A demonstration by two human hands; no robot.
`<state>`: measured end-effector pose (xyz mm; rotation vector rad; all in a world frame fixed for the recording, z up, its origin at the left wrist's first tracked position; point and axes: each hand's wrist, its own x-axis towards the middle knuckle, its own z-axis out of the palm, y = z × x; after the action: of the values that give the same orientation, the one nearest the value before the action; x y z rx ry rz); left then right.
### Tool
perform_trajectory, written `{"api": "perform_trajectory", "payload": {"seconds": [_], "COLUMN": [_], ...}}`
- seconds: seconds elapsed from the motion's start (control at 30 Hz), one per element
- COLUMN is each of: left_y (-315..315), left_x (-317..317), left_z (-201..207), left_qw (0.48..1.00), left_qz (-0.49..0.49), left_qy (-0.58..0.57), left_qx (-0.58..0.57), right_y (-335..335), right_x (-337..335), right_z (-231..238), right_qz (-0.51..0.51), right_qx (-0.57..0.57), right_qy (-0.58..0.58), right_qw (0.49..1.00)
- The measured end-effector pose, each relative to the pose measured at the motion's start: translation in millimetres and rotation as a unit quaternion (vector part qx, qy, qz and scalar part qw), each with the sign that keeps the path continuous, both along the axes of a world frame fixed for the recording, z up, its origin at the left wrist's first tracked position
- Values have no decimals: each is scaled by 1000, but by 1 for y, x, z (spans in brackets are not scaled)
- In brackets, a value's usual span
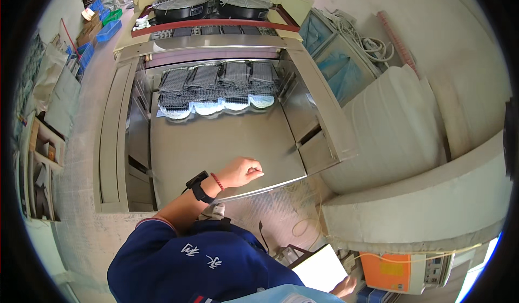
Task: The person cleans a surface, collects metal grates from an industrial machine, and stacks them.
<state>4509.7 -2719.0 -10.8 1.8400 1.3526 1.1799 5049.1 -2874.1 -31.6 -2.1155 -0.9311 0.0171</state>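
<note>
My left hand, closed with its fingers curled in, hovers over the near edge of a steel machine bed. Nothing shows in it. A black wrist device and a red beaded bracelet sit on that wrist. Toward the far end of the bed lie several stacks of black gridded pieces, with rounded whitish-blue pieces along their near side. At the lower right, my right hand is beside the corner of a bright white panel; its fingers are partly hidden.
Steel side walls flank the bed. Beyond stand two round black fans behind a red frame. A large whitish roll lies on the right, near an orange box. Blue crates are at the far left. A thin yellowish hose crosses the floor.
</note>
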Motion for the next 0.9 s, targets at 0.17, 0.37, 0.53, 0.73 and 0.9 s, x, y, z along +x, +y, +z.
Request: {"api": "perform_trajectory", "payload": {"seconds": [0.17, 0.37, 0.53, 0.73, 0.9], "left_y": [15, 1, -29, -72, -100], "left_x": [-49, -92, -117, -130, -116], "left_z": [-10, -25, -44, -54, -61], "left_qw": [998, 990, 968, 934, 911], "left_qz": [56, 98, 176, 297, 380], "left_qy": [-23, -81, -135, -111, 55], "left_qx": [-13, -61, -115, -167, -150], "right_y": [138, 259, 328, 373, 395], "right_x": [-74, -201, -301, -404, -462], "right_z": [54, 89, 83, 57, 33], "right_qz": [149, 302, 442, 586, 673], "right_qx": [55, 68, 70, 29, -15], "right_qy": [-42, 23, 85, 134, 108], "right_qw": [986, 951, 890, 798, 731]}}
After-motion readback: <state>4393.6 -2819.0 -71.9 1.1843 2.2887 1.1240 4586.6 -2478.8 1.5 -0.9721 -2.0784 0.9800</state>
